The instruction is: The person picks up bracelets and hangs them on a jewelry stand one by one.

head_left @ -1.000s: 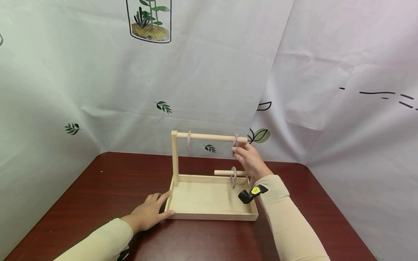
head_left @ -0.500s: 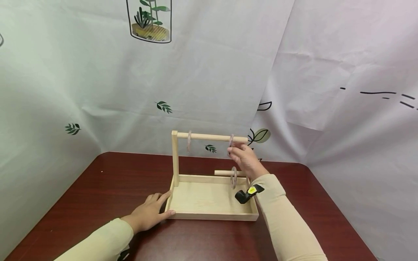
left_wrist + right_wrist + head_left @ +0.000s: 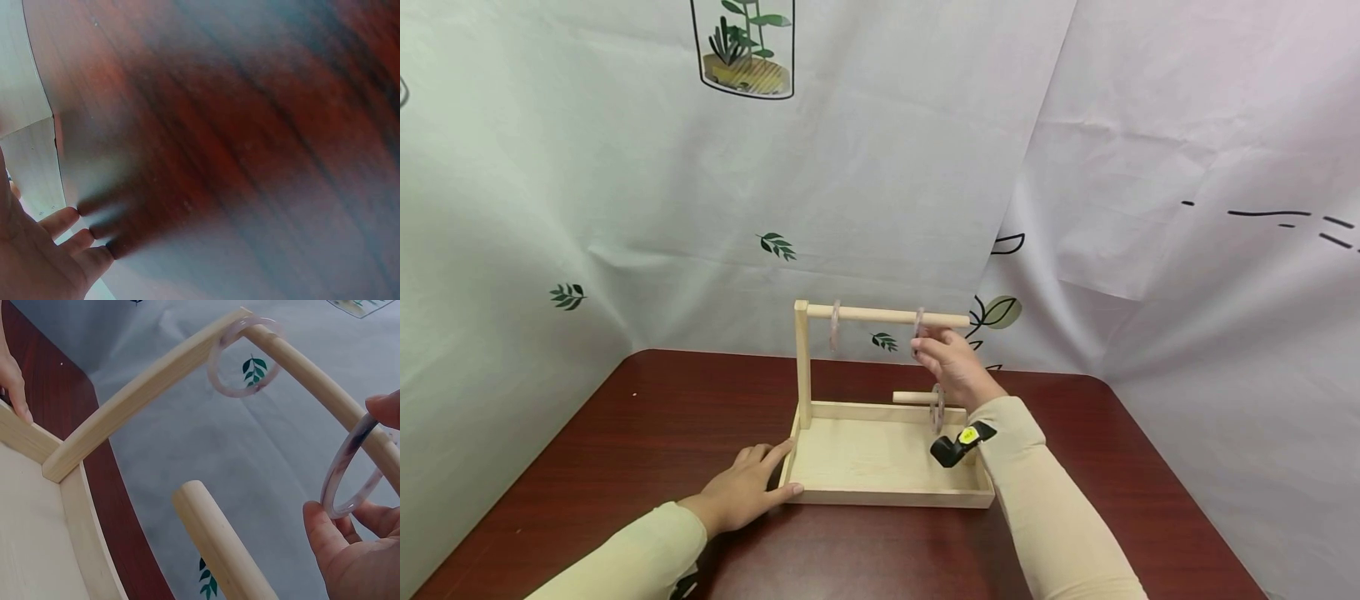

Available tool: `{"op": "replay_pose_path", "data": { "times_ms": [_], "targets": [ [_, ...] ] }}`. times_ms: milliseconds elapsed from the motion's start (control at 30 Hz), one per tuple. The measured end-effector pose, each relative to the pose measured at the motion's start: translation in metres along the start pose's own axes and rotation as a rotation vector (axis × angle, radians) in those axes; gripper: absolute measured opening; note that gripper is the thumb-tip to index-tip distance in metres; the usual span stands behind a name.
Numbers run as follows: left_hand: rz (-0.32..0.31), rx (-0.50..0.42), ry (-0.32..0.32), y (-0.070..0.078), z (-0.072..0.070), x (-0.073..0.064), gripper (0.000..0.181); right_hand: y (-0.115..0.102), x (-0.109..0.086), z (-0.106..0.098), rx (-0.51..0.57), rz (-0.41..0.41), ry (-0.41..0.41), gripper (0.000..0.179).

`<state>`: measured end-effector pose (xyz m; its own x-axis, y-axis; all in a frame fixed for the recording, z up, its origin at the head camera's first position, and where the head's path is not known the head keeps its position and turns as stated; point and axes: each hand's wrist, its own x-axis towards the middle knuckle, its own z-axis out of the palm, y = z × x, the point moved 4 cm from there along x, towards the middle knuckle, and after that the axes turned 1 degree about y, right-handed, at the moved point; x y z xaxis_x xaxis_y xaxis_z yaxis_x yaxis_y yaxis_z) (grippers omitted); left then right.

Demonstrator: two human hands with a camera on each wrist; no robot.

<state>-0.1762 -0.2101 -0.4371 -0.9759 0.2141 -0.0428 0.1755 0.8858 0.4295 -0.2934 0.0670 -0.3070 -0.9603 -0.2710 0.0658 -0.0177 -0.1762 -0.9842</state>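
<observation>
A pale wooden rack has a shallow tray (image 3: pixel 865 492), a long upper rod (image 3: pixel 880 315) and a shorter lower rod (image 3: pixel 912 397). My right hand (image 3: pixel 957 365) pinches a pinkish-white bangle (image 3: pixel 340 472) with dark streaks, which encircles the upper rod toward its free end. A similar bangle (image 3: pixel 834 327) hangs near the upright post on the same rod. On the lower rod hangs another bangle (image 3: pixel 937 408), partly behind my right wrist. With fingers spread, my left hand (image 3: pixel 737 493) rests at the tray's left front corner, thumb on the front rim.
The rack stands on a dark red wooden table (image 3: pixel 700 417) with rounded far corners. White cloth (image 3: pixel 895 183) printed with leaves hangs behind and at both sides. The post (image 3: pixel 802 362) rises at the tray's back left corner.
My right hand has slid the pinched bangle leftward along the upper rod, away from its free end. The left hand, the rack and the other bangles have stayed put.
</observation>
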Motion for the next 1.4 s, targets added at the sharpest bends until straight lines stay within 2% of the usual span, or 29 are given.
{"op": "replay_pose_path", "data": {
  "times_ms": [733,1400],
  "targets": [
    [-0.011,-0.006,-0.002,-0.004,0.002,0.001,0.083,-0.001,0.005,0.017,-0.033,0.027,-0.074,0.056],
    [-0.012,-0.008,0.0,-0.002,0.002,0.0,0.082,0.003,0.009,0.024,0.008,0.025,-0.102,0.061]
  ]
}}
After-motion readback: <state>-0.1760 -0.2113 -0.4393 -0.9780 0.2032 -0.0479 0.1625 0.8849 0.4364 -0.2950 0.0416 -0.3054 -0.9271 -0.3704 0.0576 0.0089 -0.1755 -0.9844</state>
